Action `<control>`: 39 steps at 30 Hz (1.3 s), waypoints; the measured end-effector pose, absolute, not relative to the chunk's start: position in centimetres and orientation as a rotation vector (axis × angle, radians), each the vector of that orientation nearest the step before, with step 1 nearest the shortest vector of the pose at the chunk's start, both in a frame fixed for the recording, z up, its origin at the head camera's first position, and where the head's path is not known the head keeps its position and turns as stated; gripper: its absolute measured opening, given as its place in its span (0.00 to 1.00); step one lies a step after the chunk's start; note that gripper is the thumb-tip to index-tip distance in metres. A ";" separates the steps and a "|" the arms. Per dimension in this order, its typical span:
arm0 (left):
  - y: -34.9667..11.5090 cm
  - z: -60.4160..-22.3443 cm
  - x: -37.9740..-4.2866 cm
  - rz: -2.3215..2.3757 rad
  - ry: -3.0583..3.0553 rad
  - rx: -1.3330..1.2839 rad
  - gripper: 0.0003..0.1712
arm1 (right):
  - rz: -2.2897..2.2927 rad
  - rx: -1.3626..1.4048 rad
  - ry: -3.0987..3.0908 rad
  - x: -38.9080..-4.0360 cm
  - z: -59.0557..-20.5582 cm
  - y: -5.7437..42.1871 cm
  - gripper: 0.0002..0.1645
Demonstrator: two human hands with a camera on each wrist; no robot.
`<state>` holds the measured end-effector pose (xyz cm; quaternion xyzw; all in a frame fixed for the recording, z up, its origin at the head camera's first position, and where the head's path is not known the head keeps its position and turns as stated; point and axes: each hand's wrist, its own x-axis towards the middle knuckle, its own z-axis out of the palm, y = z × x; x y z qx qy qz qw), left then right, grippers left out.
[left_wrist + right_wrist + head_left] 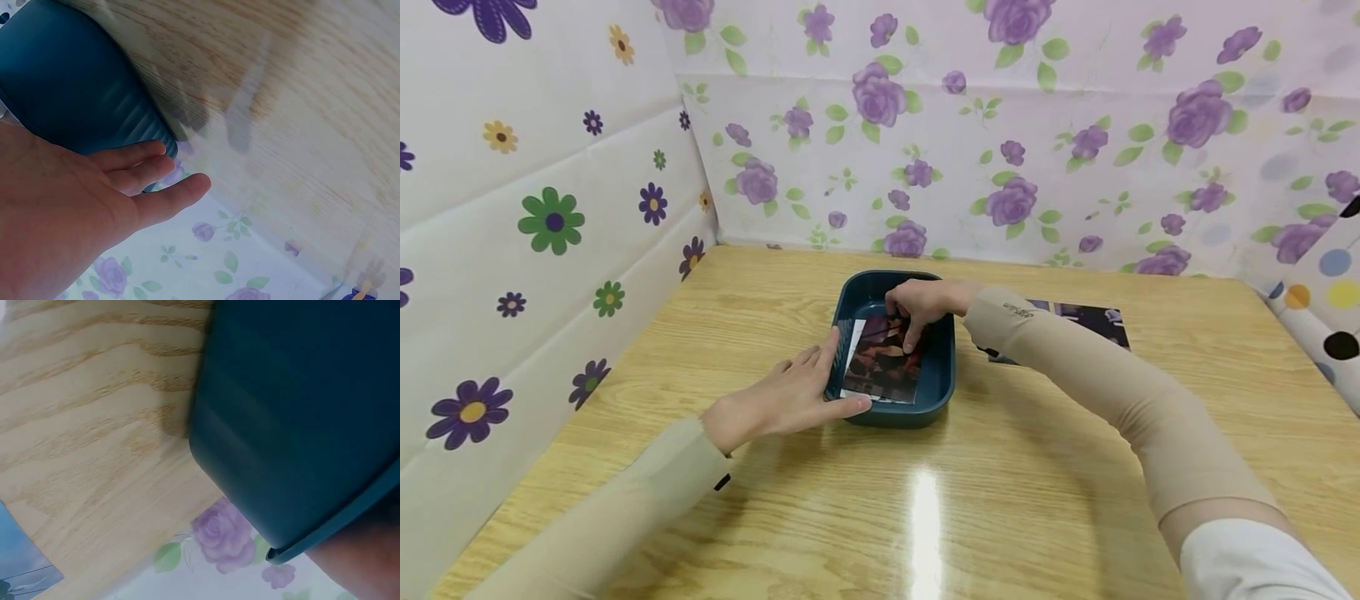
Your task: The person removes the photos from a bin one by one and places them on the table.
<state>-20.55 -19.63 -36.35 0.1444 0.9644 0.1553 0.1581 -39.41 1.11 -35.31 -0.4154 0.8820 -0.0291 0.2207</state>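
A dark teal bin [942, 367] stands on the table with a dark reddish printed picture [880, 371] inside it. White edges of another sheet show under the picture's left side. My right hand [925, 302] reaches into the bin from the right, its bent fingers and thumb gripping the picture near its far right part; the fingertips are partly hidden. My left hand [801, 387] is at the bin's near left side, fingers extended along the outer wall and thumb by the near rim. In the left wrist view the left hand's fingers [165, 197] look straight beside the bin's ribbed wall [125, 112].
More printed pictures [1093, 321] lie on the table right of the bin, partly covered by the right forearm. The wooden table [760, 300] meets a flowered cloth wall [925, 167] at the back and another cloth [550, 275] on the left.
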 end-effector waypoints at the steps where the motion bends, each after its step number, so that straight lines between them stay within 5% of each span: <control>1: -19.6 -36.3 -20.5 0.443 2.758 0.414 0.66 | -0.056 -1.143 2.443 -39.4 -35.3 1.1 0.41; 13: -19.4 -36.0 -20.6 0.431 2.759 0.420 0.66 | -0.058 -1.147 2.494 -39.0 -35.8 1.1 0.41; 26: -19.4 -36.2 -20.5 0.434 2.757 0.402 0.67 | -0.654 -1.271 2.437 -37.4 -36.0 2.5 0.33; 39: -19.4 -36.2 -20.5 0.446 2.761 0.408 0.66 | -1.145 -0.915 2.191 -37.9 -33.1 5.2 0.30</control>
